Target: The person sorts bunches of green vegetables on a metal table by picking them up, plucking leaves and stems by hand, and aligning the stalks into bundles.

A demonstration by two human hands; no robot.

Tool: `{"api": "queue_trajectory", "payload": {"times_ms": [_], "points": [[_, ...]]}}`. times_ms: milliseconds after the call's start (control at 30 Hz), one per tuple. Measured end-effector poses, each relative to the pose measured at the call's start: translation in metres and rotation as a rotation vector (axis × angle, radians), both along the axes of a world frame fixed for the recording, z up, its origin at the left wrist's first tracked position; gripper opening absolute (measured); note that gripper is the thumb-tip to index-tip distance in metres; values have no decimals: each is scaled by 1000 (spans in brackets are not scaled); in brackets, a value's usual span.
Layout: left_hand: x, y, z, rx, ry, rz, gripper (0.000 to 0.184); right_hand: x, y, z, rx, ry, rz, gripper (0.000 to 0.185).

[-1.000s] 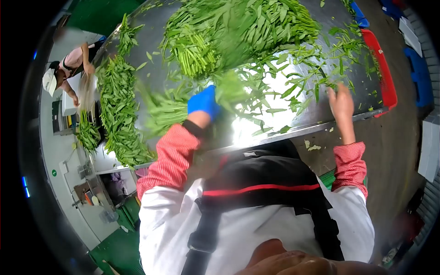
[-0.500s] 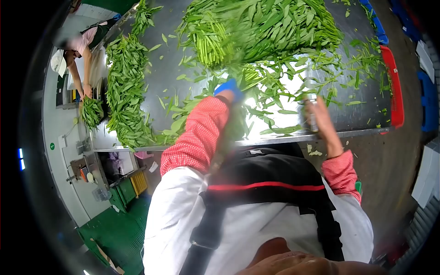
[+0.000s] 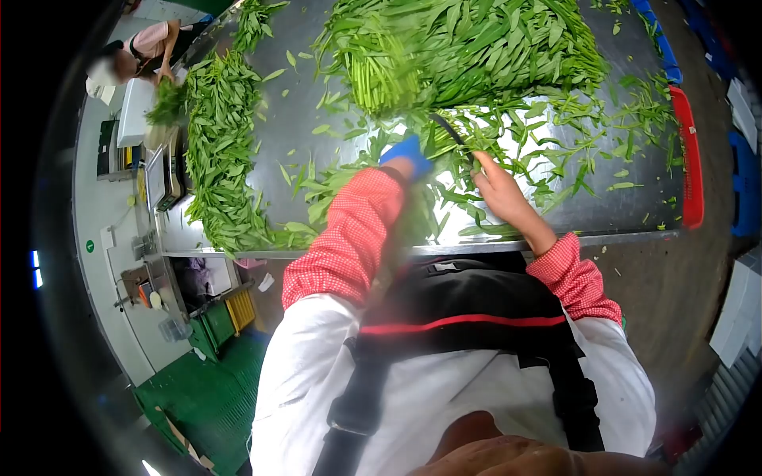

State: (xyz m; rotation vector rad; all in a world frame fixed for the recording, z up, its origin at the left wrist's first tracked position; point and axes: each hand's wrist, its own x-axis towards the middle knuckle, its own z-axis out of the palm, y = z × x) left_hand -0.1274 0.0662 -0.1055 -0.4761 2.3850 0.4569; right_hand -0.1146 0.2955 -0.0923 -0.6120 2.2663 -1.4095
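My left hand, in a blue glove, is closed around a bunch of leafy greens whose pale stems stick out to its right. Blurred leaves hang below that hand. The fingers of my right hand are wrapped round the handle of a knife. Its dark, narrow blade points up and left, across or just above the stems; whether it touches them I cannot tell. Beyond both hands lies a big pile of long-stemmed greens.
Loose leaves are scattered over the metal table. A long row of greens runs along the left side. At far left a person handles another bunch. A red crate and a blue crate stand at the right edge.
My right hand has come up and left with the knife, from the table's front edge to the stems by my left hand. The person at far left has lifted a bunch away from the row's near end.
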Motion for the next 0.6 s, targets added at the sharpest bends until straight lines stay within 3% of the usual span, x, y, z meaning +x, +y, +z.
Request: {"api": "queue_trajectory", "payload": {"times_ms": [33, 133, 167, 333, 567, 600], "points": [[1, 0, 0, 5, 10, 5, 79, -2, -5, 5, 66, 108, -10, 34], [4, 4, 6, -5, 45, 22, 73, -8, -24, -17, 394, 131, 98, 24], [5, 6, 6, -12, 58, 28, 72, -8, -32, -35, 323, 205, 51, 15], [10, 11, -3, -64, 20, 55, 73, -6, -44, -52, 409, 194, 52, 13], [5, 4, 1, -27, 41, 107, 82, 47, 73, -5, 659, 127, 2, 15], [8, 0, 2, 90, 130, 59, 80, 41, 86, 4, 675, 157, -34, 17]]}}
